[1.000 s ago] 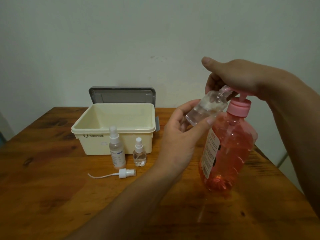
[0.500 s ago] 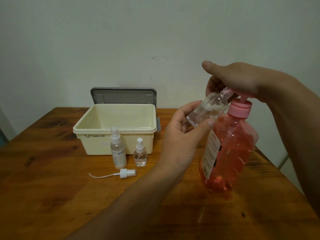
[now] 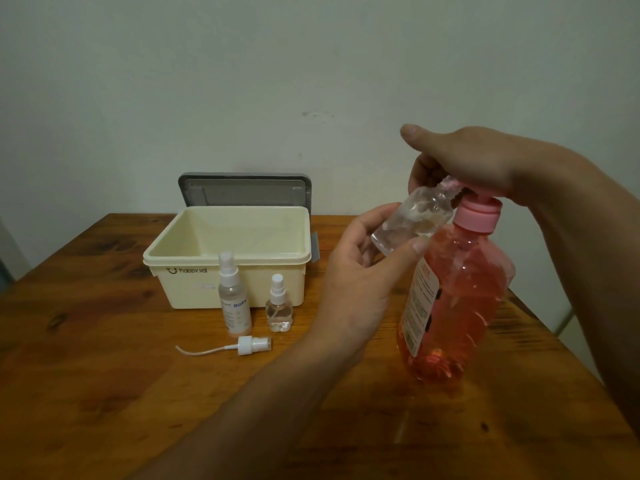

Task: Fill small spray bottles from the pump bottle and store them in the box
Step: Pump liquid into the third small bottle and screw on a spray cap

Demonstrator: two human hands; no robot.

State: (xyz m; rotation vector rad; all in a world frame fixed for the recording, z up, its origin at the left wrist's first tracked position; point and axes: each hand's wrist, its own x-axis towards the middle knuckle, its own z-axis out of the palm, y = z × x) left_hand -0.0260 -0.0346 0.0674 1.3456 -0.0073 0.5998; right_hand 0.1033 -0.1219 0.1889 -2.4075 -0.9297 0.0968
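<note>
A big pump bottle of pink liquid stands on the wooden table at the right. My right hand lies over its pink pump head, which it mostly hides. My left hand holds a small clear open bottle tilted, its neck up against the pump spout. A cream box stands open at the back left. In front of it stand a taller capped spray bottle and a short capped spray bottle. A loose white spray cap with its tube lies on the table.
The box's grey lid leans against the wall behind the box. The table's right edge runs close behind the pump bottle. Bare wood stretches across the front and left of the table.
Both hands and the two bottles hold nearly the same pose. The view has shifted very slightly.
</note>
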